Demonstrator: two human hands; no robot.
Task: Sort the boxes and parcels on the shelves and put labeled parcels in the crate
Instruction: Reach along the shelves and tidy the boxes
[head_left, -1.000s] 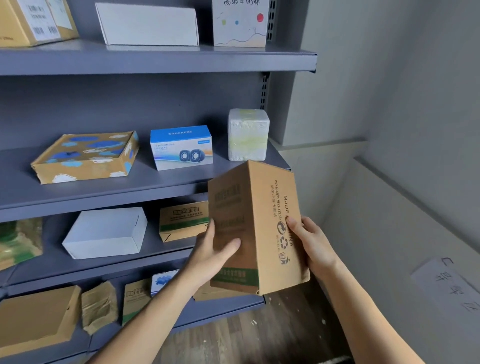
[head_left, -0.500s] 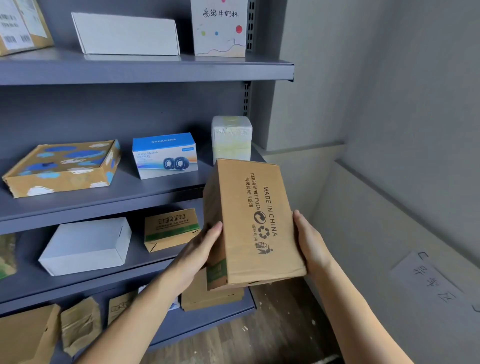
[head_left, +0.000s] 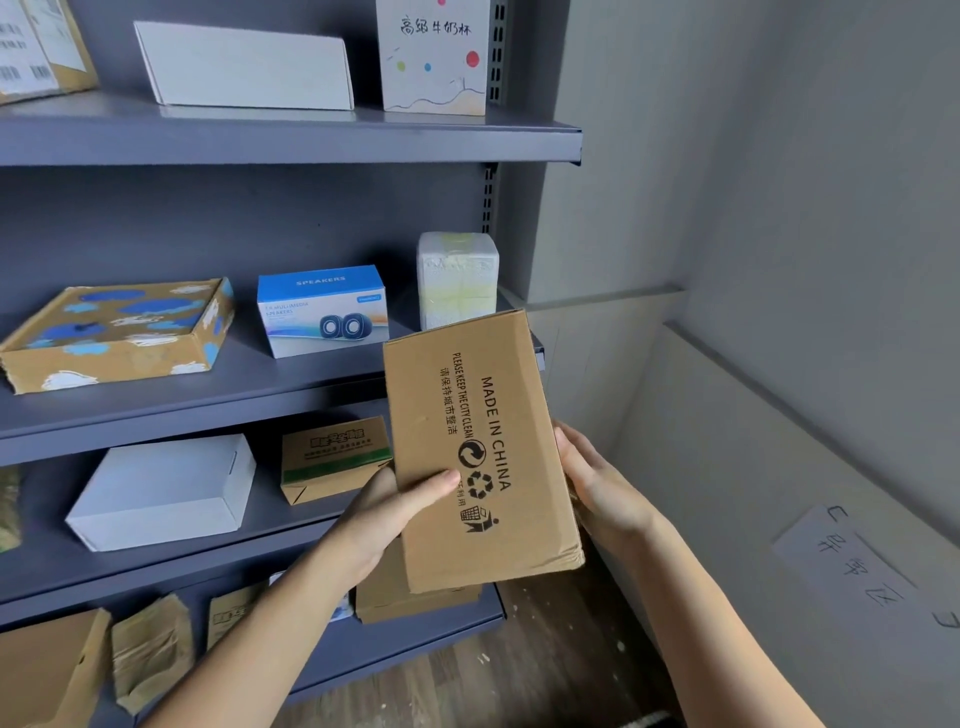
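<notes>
Cardboard box (head_left: 483, 452): turned since the earlier frame, printed face now square to the camera; held before grey metal shelves (head_left: 291, 148). Left hand (head_left: 384, 514) grips its left edge, right hand (head_left: 597, 483) its right. Wood floor (head_left: 561, 670) below; pale wall (head_left: 779, 156) right.

The grey shelves (head_left: 311, 384) hold, from eleven to twelve o'clock, a labelled parcel (head_left: 41, 52), a flat white box (head_left: 249, 67) and a dotted white carton (head_left: 434, 57). The board below carries a blue-painted box (head_left: 114, 332) at nine o'clock, then a speaker box (head_left: 322, 312) and a wrapped white block (head_left: 457, 275) toward the centre. At eight o'clock lie a plain white box (head_left: 161, 493) and a green-striped box (head_left: 332, 457), with crumpled bags (head_left: 150, 649) at seven.
</notes>
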